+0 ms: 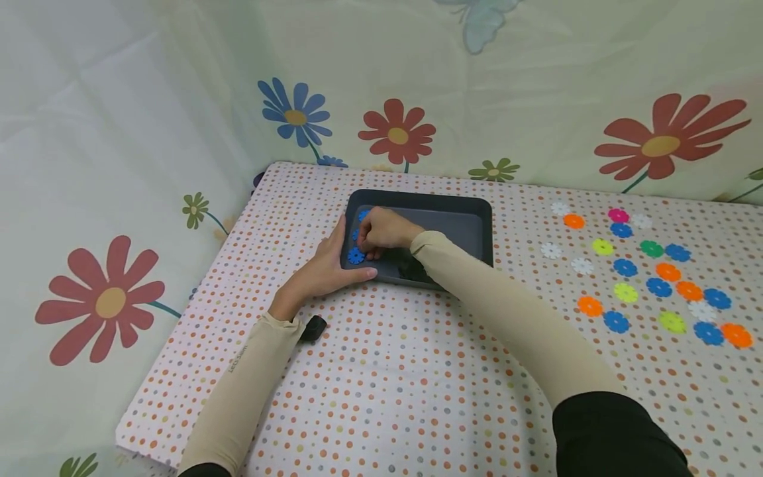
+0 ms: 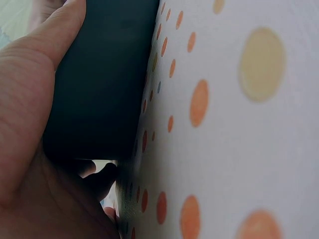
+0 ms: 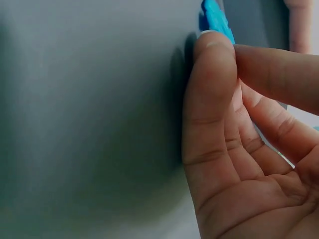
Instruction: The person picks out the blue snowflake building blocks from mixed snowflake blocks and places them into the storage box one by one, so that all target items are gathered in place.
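A dark grey rectangular tray point(image 1: 459, 228) lies on the dotted table. My left hand point(image 1: 324, 268) holds its near left corner, the thumb along the near rim and the fingers along the left side. The right hand point(image 1: 384, 230) is over the left part of the tray, its thumb and index finger pinching a blue flower-shaped disc point(image 3: 218, 21). Below those fingertips, another blue disc point(image 1: 356, 256) lies flat in the near left corner. A further blue disc point(image 1: 363, 215) shows at the far left, partly covered by the right hand.
Flower-shaped discs lie scattered on the right of the table, among them an orange disc point(image 1: 590, 306), a white disc point(image 1: 582, 266) and a green disc point(image 1: 652, 249). A small black object point(image 1: 313, 328) sits at the left wrist. Flowered cloth point(image 1: 536, 86) hangs behind the table.
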Available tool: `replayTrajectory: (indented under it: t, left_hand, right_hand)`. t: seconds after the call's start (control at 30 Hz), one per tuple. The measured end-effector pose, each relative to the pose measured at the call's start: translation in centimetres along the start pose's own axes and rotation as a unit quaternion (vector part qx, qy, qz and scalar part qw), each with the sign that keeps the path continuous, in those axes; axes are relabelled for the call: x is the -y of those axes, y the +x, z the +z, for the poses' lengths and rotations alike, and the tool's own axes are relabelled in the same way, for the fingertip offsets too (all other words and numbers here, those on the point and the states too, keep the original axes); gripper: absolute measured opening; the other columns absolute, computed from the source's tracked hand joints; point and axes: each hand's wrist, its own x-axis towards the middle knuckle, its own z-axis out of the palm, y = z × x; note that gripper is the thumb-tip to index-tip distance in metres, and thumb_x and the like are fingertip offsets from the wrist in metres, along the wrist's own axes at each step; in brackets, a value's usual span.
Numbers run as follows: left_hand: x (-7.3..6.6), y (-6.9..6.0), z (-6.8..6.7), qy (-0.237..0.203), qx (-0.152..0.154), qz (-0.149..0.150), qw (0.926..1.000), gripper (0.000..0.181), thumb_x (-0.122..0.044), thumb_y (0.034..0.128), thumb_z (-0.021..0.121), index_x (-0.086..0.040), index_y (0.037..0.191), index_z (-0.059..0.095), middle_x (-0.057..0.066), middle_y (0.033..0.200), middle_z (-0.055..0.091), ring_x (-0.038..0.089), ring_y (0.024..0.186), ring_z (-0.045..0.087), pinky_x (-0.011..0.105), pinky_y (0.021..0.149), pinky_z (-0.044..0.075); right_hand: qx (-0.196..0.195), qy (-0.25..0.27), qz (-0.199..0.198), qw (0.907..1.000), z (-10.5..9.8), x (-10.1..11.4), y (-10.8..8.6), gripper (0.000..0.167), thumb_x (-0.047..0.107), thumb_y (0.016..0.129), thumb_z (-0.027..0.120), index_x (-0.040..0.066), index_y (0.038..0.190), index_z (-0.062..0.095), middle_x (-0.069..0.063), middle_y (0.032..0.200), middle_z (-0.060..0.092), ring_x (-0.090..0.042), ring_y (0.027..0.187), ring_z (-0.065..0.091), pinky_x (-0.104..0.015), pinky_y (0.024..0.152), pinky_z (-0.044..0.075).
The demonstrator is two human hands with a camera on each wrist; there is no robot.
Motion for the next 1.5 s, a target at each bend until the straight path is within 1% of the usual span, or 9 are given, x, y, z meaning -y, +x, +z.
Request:
replayTrajectory:
  t: [0.13, 0.27, 0.47, 0.63, 0.73, 0.87, 0.97, 1.27, 1.5]
  left_hand:
    - [0.0, 0.2, 0.1, 0.002, -0.001, 0.008, 1.0, 0.134, -0.066, 0.0903, 0.077, -0.022, 0.17, -0.021, -0.006, 0.177, -0.014, 0.037, 0.162, -0.007, 0.066, 0.125, 0.012]
    - [-0.2, 0.3, 0.2, 0.004, 0.003, 0.007, 1.0, 0.134, -0.067, 0.0899, 0.077, -0.022, 0.17, -0.021, -0.005, 0.178, -0.014, 0.038, 0.162, -0.008, 0.066, 0.125, 0.012]
    - [-0.5, 0.2, 0.2, 0.001, 0.01, -0.002, 0.9999, 0.134, -0.068, 0.0899, 0.076, -0.023, 0.17, -0.021, -0.003, 0.178, -0.015, 0.037, 0.162, -0.01, 0.067, 0.125, 0.011]
    - [-0.5, 0.0, 0.2, 0.008, 0.013, -0.013, 0.9998, 0.133, -0.07, 0.0898, 0.075, -0.024, 0.17, -0.021, -0.001, 0.178, -0.015, 0.038, 0.162, -0.012, 0.069, 0.124, 0.01]
    - [-0.4, 0.0, 0.2, 0.017, 0.011, -0.018, 0.9996, 0.133, -0.071, 0.0899, 0.074, -0.024, 0.17, -0.021, -0.001, 0.178, -0.015, 0.039, 0.162, -0.011, 0.071, 0.123, 0.01]
    - [-0.4, -0.2, 0.1, 0.022, 0.006, -0.023, 0.9995, 0.133, -0.071, 0.0894, 0.075, -0.027, 0.17, -0.021, -0.003, 0.178, -0.014, 0.038, 0.162, -0.008, 0.072, 0.122, 0.013]
    - [-0.6, -0.3, 0.1, 0.018, 0.003, -0.021, 0.9996, 0.133, -0.07, 0.0895, 0.076, -0.027, 0.17, -0.021, -0.004, 0.178, -0.014, 0.037, 0.163, -0.007, 0.072, 0.122, 0.014]
    - [-0.5, -0.4, 0.1, 0.014, 0.007, -0.031, 0.9994, 0.133, -0.069, 0.0898, 0.076, -0.028, 0.169, -0.022, -0.002, 0.178, -0.015, 0.036, 0.163, -0.007, 0.072, 0.122, 0.013]
    - [-0.6, -0.5, 0.1, 0.015, 0.005, -0.029, 0.9994, 0.134, -0.069, 0.0893, 0.076, -0.026, 0.17, -0.021, 0.0, 0.178, -0.015, 0.035, 0.163, -0.007, 0.071, 0.123, 0.013]
  right_hand:
    - [-0.008, -0.034, -0.007, 0.9994, 0.0, 0.1, 0.0, 0.013, -0.006, 0.097, 0.067, -0.004, 0.089, 0.077, -0.012, 0.082, 0.074, -0.019, 0.069, 0.072, -0.031, 0.067, 0.061]
    - [-0.013, -0.039, -0.005, 0.9991, -0.2, 0.1, -0.3, 0.013, -0.006, 0.098, 0.068, -0.003, 0.089, 0.077, -0.012, 0.081, 0.074, -0.018, 0.069, 0.072, -0.03, 0.067, 0.061]
    - [-0.006, 0.0, -0.012, 0.9999, -0.7, 0.0, -1.0, 0.014, -0.007, 0.1, 0.066, -0.006, 0.091, 0.077, -0.015, 0.084, 0.075, -0.021, 0.072, 0.075, -0.032, 0.07, 0.063]
    - [0.005, 0.033, -0.018, 0.9993, -1.2, -0.2, -1.9, 0.013, 0.0, 0.103, 0.067, -0.008, 0.099, 0.077, -0.016, 0.091, 0.075, -0.023, 0.079, 0.077, -0.034, 0.076, 0.063]
    - [0.0, 0.053, -0.017, 0.9985, -1.5, -0.2, -2.7, 0.016, 0.003, 0.102, 0.07, -0.009, 0.11, 0.076, -0.015, 0.097, 0.075, -0.026, 0.086, 0.076, -0.036, 0.081, 0.062]
    - [-0.01, 0.077, -0.02, 0.9968, -1.7, 0.1, -3.8, 0.031, 0.008, 0.102, 0.073, -0.009, 0.129, 0.071, -0.016, 0.108, 0.075, -0.03, 0.098, 0.074, -0.039, 0.088, 0.061]
    - [-0.023, 0.086, -0.027, 0.9957, -1.9, 0.3, -4.8, 0.039, 0.01, 0.103, 0.072, -0.008, 0.137, 0.067, -0.017, 0.118, 0.074, -0.031, 0.104, 0.072, -0.041, 0.092, 0.059]
    - [-0.056, 0.127, -0.05, 0.989, -3.0, -0.1, -7.6, 0.045, 0.009, 0.106, 0.068, -0.003, 0.148, 0.06, -0.024, 0.142, 0.064, -0.029, 0.124, 0.066, -0.044, 0.105, 0.053]
    - [-0.076, 0.14, -0.059, 0.9855, -3.4, -1.2, -10.0, 0.051, 0.016, 0.107, 0.068, 0.005, 0.155, 0.056, -0.016, 0.155, 0.056, -0.026, 0.135, 0.061, -0.046, 0.112, 0.048]
